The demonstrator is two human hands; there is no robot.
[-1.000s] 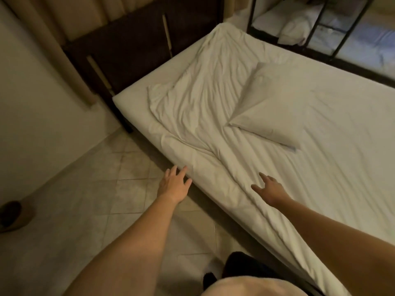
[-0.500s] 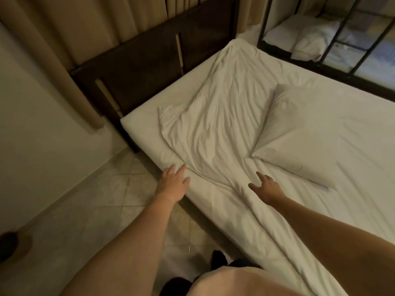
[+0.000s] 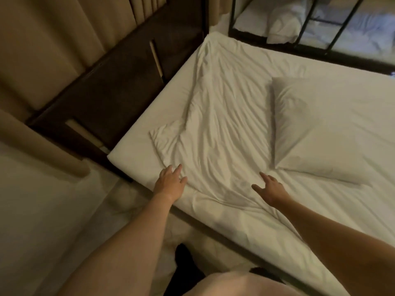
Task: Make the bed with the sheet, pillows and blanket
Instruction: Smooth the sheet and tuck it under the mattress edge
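The mattress takes up most of the view and carries everything for the task, sitting with its corner against a dark wooden headboard. Over its near half lies 1 white sheet, bunched into long creases, with 1 corner folded back on itself near the left edge; it is not yet spread or tucked, which is probably why both arms reach for it. Whether this cloth is the sheet or the blanket cannot be told, and no second cover shows. 1 pillow lies askew on the cloth towards the middle of the bed, away from the headboard, so it looks parked there and not in its final place, and it pins that side of the cloth. The left hand is spread flat at the cloth's near left edge and grips nothing. The right hand is also loose and empty over the creases just below the pillow's corner; whether either palm actually presses the fabric cannot be told. Nothing here is a true container, but a black metal frame beyond the bed holds more rumpled white bedding
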